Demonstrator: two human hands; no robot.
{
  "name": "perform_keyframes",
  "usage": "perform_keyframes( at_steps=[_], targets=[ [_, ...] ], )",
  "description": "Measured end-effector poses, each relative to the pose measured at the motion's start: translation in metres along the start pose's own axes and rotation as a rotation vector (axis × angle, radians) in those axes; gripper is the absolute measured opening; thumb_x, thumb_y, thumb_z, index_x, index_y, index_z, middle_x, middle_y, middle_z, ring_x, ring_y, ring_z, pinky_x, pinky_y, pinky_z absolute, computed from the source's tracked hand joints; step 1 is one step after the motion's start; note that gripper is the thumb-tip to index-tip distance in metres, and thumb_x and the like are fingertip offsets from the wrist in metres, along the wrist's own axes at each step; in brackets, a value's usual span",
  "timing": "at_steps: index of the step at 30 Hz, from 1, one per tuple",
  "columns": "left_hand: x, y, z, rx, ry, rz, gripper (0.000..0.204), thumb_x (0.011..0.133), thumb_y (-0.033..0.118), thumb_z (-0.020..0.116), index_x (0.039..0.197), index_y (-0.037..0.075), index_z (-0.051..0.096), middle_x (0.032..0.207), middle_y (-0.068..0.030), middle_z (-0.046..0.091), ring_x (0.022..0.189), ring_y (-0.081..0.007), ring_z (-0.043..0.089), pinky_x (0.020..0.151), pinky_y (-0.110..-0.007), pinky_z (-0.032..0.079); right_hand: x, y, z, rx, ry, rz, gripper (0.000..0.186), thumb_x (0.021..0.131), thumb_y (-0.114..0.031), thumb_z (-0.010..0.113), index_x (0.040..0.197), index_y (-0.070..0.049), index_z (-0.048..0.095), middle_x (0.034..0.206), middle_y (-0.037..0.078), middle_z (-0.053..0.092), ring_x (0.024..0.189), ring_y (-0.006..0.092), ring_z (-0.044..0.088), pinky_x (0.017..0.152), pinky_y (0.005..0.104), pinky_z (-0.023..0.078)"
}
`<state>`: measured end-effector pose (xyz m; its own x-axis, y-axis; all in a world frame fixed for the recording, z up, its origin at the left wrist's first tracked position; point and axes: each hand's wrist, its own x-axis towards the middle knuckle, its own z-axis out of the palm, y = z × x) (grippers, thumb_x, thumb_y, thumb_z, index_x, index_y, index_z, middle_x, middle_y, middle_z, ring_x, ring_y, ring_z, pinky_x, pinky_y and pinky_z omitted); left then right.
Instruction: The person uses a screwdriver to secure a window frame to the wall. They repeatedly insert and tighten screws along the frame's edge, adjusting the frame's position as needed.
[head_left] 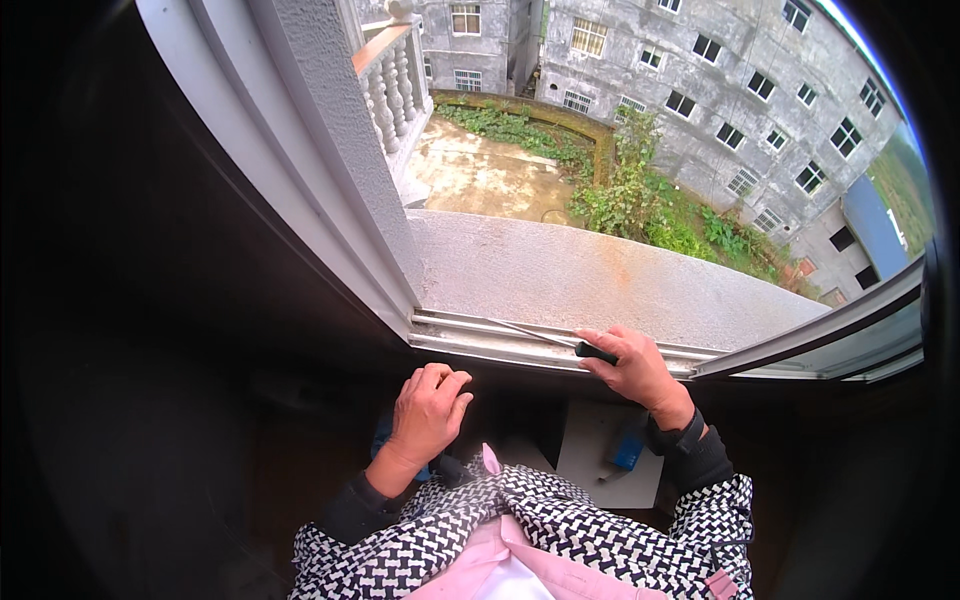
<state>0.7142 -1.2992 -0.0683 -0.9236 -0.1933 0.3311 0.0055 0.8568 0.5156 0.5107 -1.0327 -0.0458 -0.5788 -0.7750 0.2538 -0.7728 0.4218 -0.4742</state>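
My right hand (635,368) is closed around the dark handle of a screwdriver (597,353). Its thin metal shaft points left and lies along the window's sliding track (480,336), with the tip toward the track's left corner. My left hand (430,408) hovers just below the left part of the track, apart from it, fingers curled in. What lies inside those fingers, if anything, is hidden from this view.
A pale frame post (330,210) rises on the left, and a glazed sash (830,340) stands on the right. Beyond the track lies a rough outer ledge (560,262), with a drop to a yard. Below the sill, a pale board (590,455) bears a blue item (628,448).
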Motion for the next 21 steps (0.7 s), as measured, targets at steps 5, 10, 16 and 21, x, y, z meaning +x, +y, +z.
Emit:
perform_keyframes(
  at_steps=[5,10,16,21],
  targets=[
    [0.015,-0.015,0.029,-0.059,0.050,-0.118,0.026,0.082,0.010,0.076,0.108,0.008,0.069,0.106,-0.0114,0.058,0.098,-0.0316,0.060,0.086,-0.041,0.051,0.045,0.029,0.003,0.109,-0.184,-0.010,0.028,0.086,-0.025,0.077,0.112,-0.016,0.077,0.088,0.014,0.072,0.079,0.0369,0.068,0.069,0.0443,0.055],
    [0.026,-0.023,0.036,0.006,0.078,-0.238,0.027,0.082,0.009,0.076,0.108,0.008,0.069,0.111,-0.0137,0.057,0.102,-0.0340,0.059,0.088,-0.043,0.050,0.083,0.039,0.008,0.176,-0.410,0.067,0.023,0.090,-0.027,0.070,0.103,-0.011,0.080,0.088,0.019,0.073,0.081,0.0381,0.069,0.071,0.0451,0.055],
    [0.030,-0.024,0.039,0.007,0.067,-0.323,0.024,0.082,0.007,0.075,0.106,0.007,0.070,0.112,-0.0133,0.058,0.102,-0.0342,0.059,0.087,-0.042,0.051,0.114,0.037,0.031,0.230,-0.468,0.005,0.022,0.090,-0.025,0.069,0.102,-0.010,0.079,0.084,0.019,0.071,0.079,0.0387,0.067,0.070,0.0464,0.053],
    [0.032,-0.022,0.038,-0.008,0.076,-0.345,0.023,0.082,0.006,0.074,0.105,0.007,0.071,0.111,-0.0127,0.059,0.100,-0.0327,0.060,0.086,-0.042,0.052,0.124,0.021,0.048,0.333,-0.443,-0.023,0.021,0.092,-0.022,0.066,0.105,-0.008,0.077,0.083,0.021,0.070,0.078,0.0393,0.068,0.069,0.0464,0.053]
  ],
)
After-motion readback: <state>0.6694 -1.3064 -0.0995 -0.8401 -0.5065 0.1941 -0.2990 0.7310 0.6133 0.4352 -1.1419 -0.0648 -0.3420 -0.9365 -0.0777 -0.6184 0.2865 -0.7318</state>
